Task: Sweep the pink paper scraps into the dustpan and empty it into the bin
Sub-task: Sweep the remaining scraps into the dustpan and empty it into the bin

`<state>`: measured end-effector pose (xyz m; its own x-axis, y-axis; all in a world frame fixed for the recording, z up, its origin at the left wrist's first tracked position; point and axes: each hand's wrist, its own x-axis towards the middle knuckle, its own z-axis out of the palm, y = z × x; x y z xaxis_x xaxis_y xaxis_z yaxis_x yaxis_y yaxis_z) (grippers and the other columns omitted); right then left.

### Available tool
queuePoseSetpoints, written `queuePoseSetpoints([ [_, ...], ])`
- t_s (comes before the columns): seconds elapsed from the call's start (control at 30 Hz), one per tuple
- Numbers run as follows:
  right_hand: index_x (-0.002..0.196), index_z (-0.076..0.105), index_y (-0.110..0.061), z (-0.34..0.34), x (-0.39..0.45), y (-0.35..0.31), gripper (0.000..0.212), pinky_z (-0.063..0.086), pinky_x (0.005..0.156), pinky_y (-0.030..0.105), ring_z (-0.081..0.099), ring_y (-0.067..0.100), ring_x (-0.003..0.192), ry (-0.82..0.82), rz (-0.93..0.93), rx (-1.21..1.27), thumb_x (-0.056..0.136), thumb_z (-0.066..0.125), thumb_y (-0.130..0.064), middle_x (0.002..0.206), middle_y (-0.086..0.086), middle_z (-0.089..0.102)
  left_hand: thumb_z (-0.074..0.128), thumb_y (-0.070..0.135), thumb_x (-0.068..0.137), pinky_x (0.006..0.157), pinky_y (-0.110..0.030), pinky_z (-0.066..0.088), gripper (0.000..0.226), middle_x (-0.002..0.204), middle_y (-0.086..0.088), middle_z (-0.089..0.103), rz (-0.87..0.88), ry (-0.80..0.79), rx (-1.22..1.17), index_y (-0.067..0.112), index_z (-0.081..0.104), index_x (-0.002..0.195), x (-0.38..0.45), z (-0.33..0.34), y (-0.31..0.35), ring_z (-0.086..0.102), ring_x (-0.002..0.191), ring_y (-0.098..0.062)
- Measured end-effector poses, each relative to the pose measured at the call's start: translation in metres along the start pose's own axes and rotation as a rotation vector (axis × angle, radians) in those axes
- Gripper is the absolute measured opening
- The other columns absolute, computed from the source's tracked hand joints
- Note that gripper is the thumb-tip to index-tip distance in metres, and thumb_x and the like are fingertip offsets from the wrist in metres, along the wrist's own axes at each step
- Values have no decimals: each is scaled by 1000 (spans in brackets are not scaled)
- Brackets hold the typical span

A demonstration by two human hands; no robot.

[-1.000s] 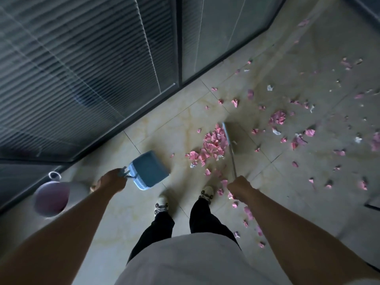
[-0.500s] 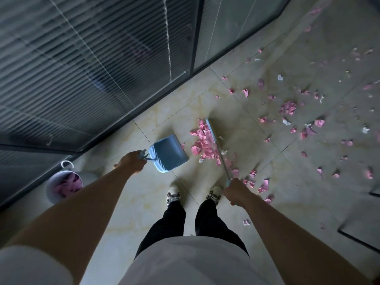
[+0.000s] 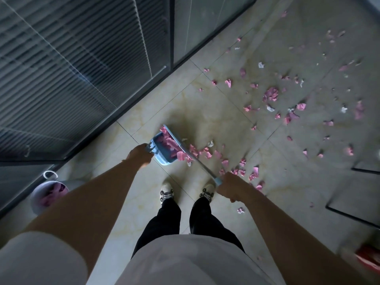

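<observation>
both hands were busy: the left hand [image 3: 139, 155] gripped the handle of the blue dustpan [image 3: 162, 148], and the right hand [image 3: 231, 186] was clenched round the end of the broom [image 3: 193, 156] handle. the broom's head lay right against the dustpan's mouth, with a heap of pink paper scraps [image 3: 170, 144] already inside the pan and a trail of them spilled just beside it, running back toward the right hand. many more scraps [image 3: 271, 94] lay well apart from the dustpan, scattered across the tiled floor [image 3: 216, 120] beyond it. the bin [image 3: 48, 194], holding pink paper, stood on the far side of the left arm from the dustpan, near the glass wall [image 3: 82, 68]. this looked like the sweeping step, midway through one load. the next move would probably call for holding the dustpan's lip flat to the floor while the broom drew the nearby trail in, before any lift toward the bin.
</observation>
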<state>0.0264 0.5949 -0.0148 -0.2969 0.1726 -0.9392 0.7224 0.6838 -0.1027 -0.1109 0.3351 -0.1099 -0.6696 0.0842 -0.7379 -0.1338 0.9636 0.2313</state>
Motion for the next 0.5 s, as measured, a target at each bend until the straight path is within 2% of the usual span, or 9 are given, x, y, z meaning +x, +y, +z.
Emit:
queuePoseSetpoints([
  [0.07,119,56,4,-16,-9,6,34,36,37,20,44,12,41,5,6,58,88,55,-11,70,5,51,50,26,98,86,-35,46,32,120,-15,62,-12,3,-20,4,56,120,1,2,1,60,106,-30],
  [0.2,116,57,-1,-31,-24,19,30,35,38,21,43,12,41,12,2,91,88,54,-12,68,4,50,50,26,98,79,-34,47,31,113,-15,64,-28,4,-59,5,55,119,-1,5,2,62,101,-30],
  [0.27,117,55,-5,-30,-26,22,30,33,34,17,44,12,44,25,-12,85,88,52,-12,70,3,50,50,24,98,81,-36,48,30,113,-14,64,-24,5,-68,5,56,119,-5,7,5,61,102,-30],
  [0.37,120,53,-5,-26,-23,19,32,35,36,17,48,12,48,68,-21,87,88,51,-13,76,3,54,52,23,97,89,-38,48,29,116,-13,64,-24,-2,-79,5,56,119,-11,11,5,61,105,-30],
  [0.5,120,55,-6,-22,-11,11,35,37,37,18,52,15,49,92,-2,115,87,50,-14,77,6,58,56,26,94,84,-34,45,29,116,-12,65,-53,37,-125,10,57,117,-24,18,-7,61,103,-30],
])
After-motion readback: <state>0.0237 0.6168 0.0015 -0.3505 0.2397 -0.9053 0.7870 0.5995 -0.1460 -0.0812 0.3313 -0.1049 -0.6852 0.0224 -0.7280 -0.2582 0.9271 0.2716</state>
